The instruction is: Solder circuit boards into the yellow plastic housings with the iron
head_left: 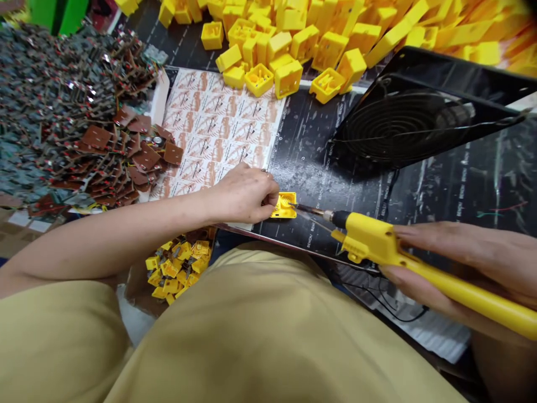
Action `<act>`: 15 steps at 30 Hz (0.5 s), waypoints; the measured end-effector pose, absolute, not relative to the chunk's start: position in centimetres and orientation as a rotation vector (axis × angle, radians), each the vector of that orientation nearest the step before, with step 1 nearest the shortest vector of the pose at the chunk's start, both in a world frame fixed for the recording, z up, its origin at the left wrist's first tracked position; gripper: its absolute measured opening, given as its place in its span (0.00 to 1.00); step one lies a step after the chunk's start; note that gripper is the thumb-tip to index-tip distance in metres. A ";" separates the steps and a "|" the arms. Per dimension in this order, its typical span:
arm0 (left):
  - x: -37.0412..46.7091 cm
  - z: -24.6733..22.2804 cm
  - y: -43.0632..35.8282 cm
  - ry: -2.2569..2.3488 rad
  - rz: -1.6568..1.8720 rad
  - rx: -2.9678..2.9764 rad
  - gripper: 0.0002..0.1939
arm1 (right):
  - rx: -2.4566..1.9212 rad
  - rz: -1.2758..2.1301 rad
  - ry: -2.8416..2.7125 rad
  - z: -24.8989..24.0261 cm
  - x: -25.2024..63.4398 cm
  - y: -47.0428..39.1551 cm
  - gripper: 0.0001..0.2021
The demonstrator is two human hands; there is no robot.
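Observation:
My right hand is wrapped round a yellow soldering gun, with its metal tip pointing left. That tip reaches the right side of a small open yellow plastic case lying near the front edge of the bench. At the case's left side, my left hand is closed, its fingertips pinched at the case wall; they cover part of it, and whether something small is between them is hidden. A thin strand, apparently solder wire, runs beside the iron's tip from the gun's front.
A black fan stands at the right on the black bench mat. Yellow cases pile up at the back. Brown circuit boards heap at the left beside a printed sheet. Below the edge, a box holds more yellow cases.

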State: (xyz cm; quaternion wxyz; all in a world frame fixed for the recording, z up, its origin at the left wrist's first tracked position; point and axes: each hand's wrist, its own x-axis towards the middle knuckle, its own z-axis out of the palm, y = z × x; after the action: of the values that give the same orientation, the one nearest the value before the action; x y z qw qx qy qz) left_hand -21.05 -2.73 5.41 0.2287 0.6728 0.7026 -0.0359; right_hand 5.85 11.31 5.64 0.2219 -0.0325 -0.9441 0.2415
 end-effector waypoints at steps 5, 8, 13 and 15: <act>-20.4 5.4 -2.7 1.993 -0.117 1.852 0.08 | 0.054 0.708 -2.524 5.4 4.8 10.6 0.06; -20.3 5.5 -2.7 2.010 -0.131 1.838 0.08 | 0.093 0.744 -2.488 5.1 4.0 10.7 0.06; -20.1 5.7 -2.5 2.013 -0.203 1.823 0.08 | 0.176 0.767 -2.473 5.1 2.9 11.3 0.07; -20.0 5.8 -2.3 2.015 -0.221 1.834 0.09 | 0.230 0.754 -2.495 5.3 2.9 11.2 0.05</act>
State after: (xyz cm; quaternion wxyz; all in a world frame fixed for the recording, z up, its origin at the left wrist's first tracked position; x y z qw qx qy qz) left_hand -20.02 -2.34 5.79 0.2025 0.6571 0.7218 -0.0791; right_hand 2.89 11.22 5.33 0.2596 0.0847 -0.9209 0.2782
